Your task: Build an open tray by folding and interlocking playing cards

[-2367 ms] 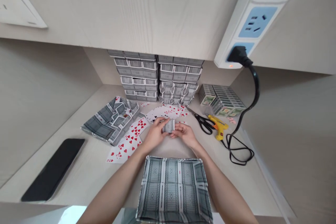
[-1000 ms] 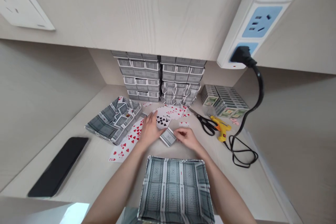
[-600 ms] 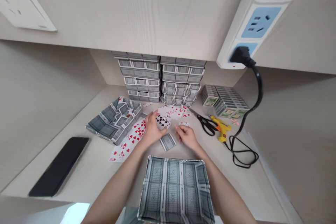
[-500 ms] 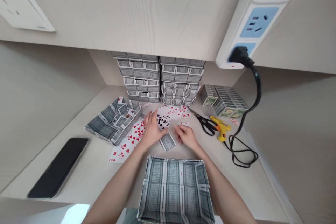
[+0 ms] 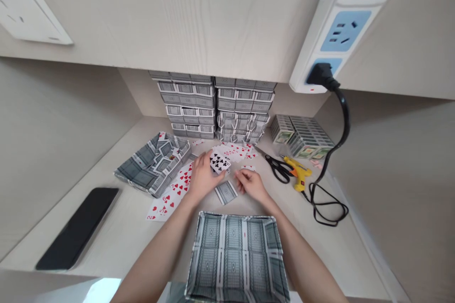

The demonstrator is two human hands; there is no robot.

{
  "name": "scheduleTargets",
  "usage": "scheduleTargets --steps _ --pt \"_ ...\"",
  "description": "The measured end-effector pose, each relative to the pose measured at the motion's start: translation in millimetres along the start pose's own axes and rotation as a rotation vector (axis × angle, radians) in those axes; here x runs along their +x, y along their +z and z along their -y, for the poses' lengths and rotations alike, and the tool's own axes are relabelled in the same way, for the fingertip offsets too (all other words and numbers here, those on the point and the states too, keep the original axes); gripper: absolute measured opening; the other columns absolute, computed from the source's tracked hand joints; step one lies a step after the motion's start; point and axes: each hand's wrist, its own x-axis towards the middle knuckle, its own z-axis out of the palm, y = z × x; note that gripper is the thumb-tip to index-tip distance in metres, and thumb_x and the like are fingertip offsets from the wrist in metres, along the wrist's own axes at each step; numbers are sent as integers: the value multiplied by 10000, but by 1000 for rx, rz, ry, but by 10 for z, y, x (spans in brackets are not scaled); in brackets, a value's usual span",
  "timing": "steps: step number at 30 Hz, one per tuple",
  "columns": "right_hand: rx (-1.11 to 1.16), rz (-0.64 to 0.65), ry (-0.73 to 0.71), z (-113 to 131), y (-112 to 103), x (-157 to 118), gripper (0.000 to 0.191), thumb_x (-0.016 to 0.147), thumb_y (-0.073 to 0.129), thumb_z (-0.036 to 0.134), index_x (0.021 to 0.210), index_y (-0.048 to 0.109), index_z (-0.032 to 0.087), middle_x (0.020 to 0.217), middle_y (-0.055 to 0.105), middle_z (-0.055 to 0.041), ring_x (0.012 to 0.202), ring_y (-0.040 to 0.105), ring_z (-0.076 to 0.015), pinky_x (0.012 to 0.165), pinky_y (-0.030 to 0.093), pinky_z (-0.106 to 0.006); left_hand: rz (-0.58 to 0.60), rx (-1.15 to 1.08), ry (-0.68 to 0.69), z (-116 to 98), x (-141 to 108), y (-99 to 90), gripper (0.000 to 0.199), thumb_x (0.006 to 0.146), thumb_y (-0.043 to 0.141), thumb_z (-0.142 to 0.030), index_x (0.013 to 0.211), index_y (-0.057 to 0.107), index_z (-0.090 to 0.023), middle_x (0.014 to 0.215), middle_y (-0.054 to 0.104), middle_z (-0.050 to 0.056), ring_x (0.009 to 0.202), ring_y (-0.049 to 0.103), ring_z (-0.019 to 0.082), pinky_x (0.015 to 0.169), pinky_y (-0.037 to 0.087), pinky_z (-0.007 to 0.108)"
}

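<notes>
My left hand [image 5: 203, 177] grips several playing cards [image 5: 219, 162] between thumb and fingers; the front one shows black clubs. Facing it, my right hand [image 5: 250, 182] has its fingers curled together, and what they hold, if anything, is hidden. Below and between the hands, one face-down playing card [image 5: 226, 192] lies on the desk. Left of my left hand, a row of heart cards [image 5: 167, 199] is fanned out face up. More red-suited cards [image 5: 234, 151] are spread beyond the hands. Close to me, between my forearms, sits an open box made of playing cards [image 5: 232, 255].
At the left stand a card-made tray [image 5: 138, 163] with folded cards inside and a black phone [image 5: 78, 228]. Stacked card boxes [image 5: 192, 104] rise at the back. Scissors [image 5: 279, 168], a yellow glue gun [image 5: 300, 173] with its cord, and clear-wrapped packs [image 5: 309, 137] are at the right.
The club cards in my left hand, spread before, are now gathered closer with one face showing in front. My right hand keeps nearly the same place.
</notes>
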Motion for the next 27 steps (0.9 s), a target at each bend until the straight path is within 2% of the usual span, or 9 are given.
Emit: scheduleTargets --steps 4,8,11,15,20,23,27 --pt "47 -15 7 55 6 -8 375 719 496 550 735 566 182 484 544 21 351 475 -116 323 385 -236 80 -114 123 -115 -15 -58 666 695 591 -360 1262 290 -183 1269 388 110 1229 274 262 983 300 425" --pt "46 -60 -24 44 25 -8 342 679 570 517 655 530 178 418 511 41 318 439 -101 325 360 -222 178 -192 223 -183 -33 -65 680 697 602 -359 1275 279 -204 1268 397 99 1225 285 235 994 298 401" --pt "75 -102 -37 19 18 3 353 687 568 505 584 494 176 398 501 40 324 434 -91 355 364 -217 180 -181 186 -139 -29 -33 761 662 625 -426 1292 260 -204 1274 392 108 1220 291 249 993 297 409" --pt "117 -103 -41 20 -7 10 352 696 556 507 606 527 167 412 524 27 345 449 -96 386 381 -223 168 -148 116 -21 -12 27 856 602 641 -508 1294 261 -177 1268 396 138 1218 300 281 987 292 439" --pt "158 -132 -34 27 -27 17 352 683 561 521 635 514 176 398 527 28 335 451 -108 379 371 -231 191 -147 127 44 3 70 789 617 614 -534 1263 328 -181 1247 428 123 1191 345 256 976 321 398" --pt "162 -179 -55 15 -40 28 348 692 553 519 666 521 174 398 524 32 337 446 -106 382 358 -228 169 -47 109 74 -2 76 729 631 610 -519 1231 380 -174 1205 470 118 1162 367 274 963 324 417" --pt "161 -189 -61 -2 -48 36 340 696 556 509 664 523 173 405 523 34 344 447 -104 395 359 -229 138 58 70 105 -24 86 763 606 644 -484 1232 377 -141 1202 474 131 1136 387 290 950 331 418"
